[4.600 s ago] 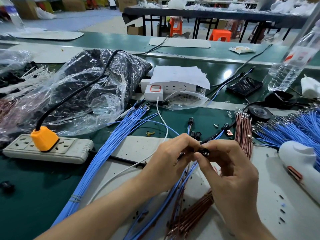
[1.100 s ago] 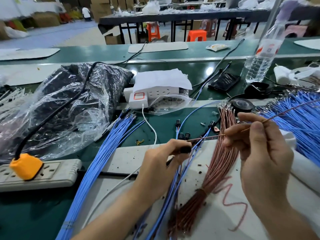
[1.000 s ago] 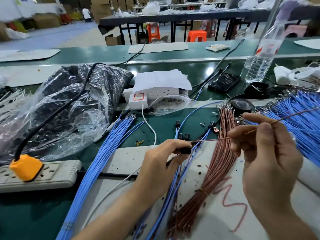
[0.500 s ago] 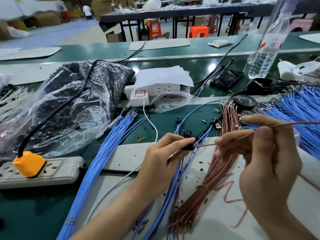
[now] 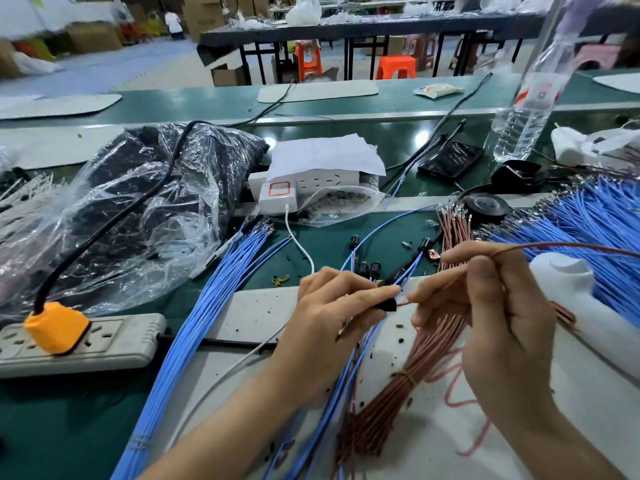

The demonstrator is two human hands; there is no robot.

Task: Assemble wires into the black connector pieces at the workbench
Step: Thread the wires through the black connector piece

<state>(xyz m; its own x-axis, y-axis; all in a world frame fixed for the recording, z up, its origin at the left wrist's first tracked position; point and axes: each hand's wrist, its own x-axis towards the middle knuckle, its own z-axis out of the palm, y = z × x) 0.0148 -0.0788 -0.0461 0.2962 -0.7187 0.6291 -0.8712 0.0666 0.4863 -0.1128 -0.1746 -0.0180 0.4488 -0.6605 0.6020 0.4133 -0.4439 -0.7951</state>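
Clear bag [image 5: 131, 209], dark parts [image 5: 221, 150], connector [image 5: 386, 304], wire [image 5: 554, 244] pinched

Single head-worn wide-angle cam, looking forward and down, close over the tabletop [image 5: 79, 403], workshop floor and far tables along the top edge.

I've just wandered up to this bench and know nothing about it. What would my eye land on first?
Front and centre, the left hand pinches a black connector while the right hand pinches a brown wire, its end at the connector. Thick sheaves of blue wires fan out on the left and far right. At the left edge, an orange plug sits in a grey power strip.
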